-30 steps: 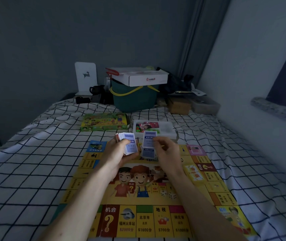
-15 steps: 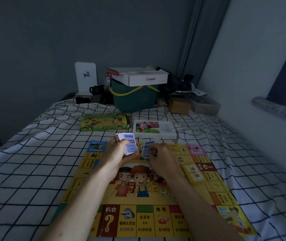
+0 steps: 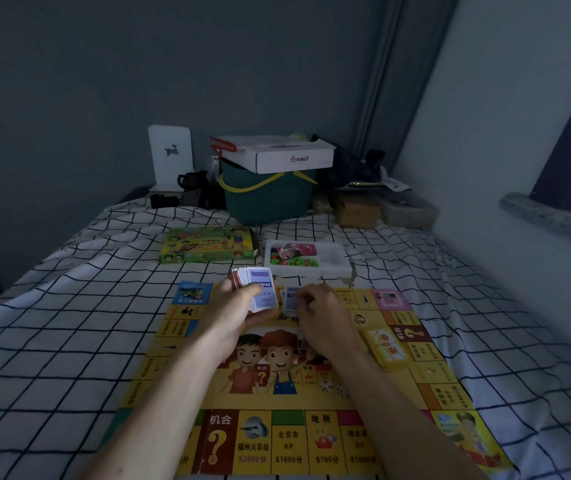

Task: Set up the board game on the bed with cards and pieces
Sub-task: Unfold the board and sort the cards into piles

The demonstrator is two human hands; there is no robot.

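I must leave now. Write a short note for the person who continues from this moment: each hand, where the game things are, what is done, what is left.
Left hand: grips the card stack above the far edge of the game board.
Right hand: fingers curled on blue cards low at the board.
Yellow card deck: lies on the board's right side.
White tray with the pieces and the green game box: on the bed beyond the board.
Done: board unfolded, yellow deck placed.
Left: sort the remaining cards, take out the pieces.

green bucket (image 3: pixel 266 199), white carton (image 3: pixel 279 154), brown box (image 3: pixel 357 211)
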